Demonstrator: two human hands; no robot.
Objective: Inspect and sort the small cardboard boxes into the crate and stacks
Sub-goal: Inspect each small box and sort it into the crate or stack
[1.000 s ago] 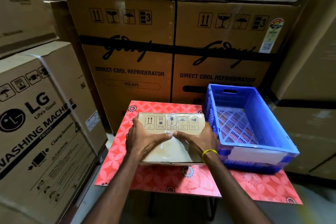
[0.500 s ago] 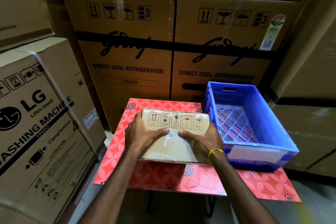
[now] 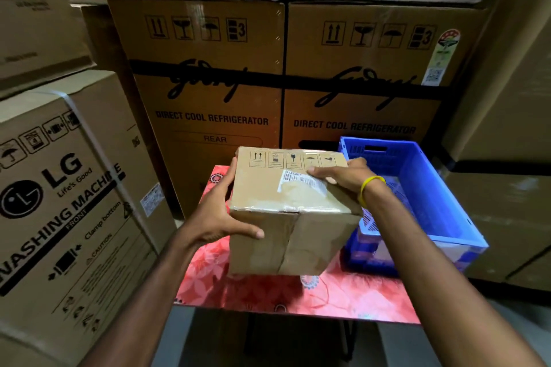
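A small brown cardboard box (image 3: 286,217) with handling symbols and a white barcode label is held up above the red floral table (image 3: 328,295), tilted so its taped front face shows. My left hand (image 3: 220,211) grips its left side, thumb across the front face. My right hand (image 3: 343,179), with a yellow band on the wrist, presses on its top right corner near the label. An empty blue plastic crate (image 3: 432,188) stands on the table just right of the box.
A large LG washing machine carton (image 3: 65,202) stands close on the left. Two Godrej refrigerator cartons (image 3: 283,83) form a wall behind the table. More big cartons (image 3: 507,98) stand on the right. Grey floor shows below the table's front edge.
The box has been lifted off the table and tipped toward me, so its front face now shows. Both hands shifted from its top to its sides.
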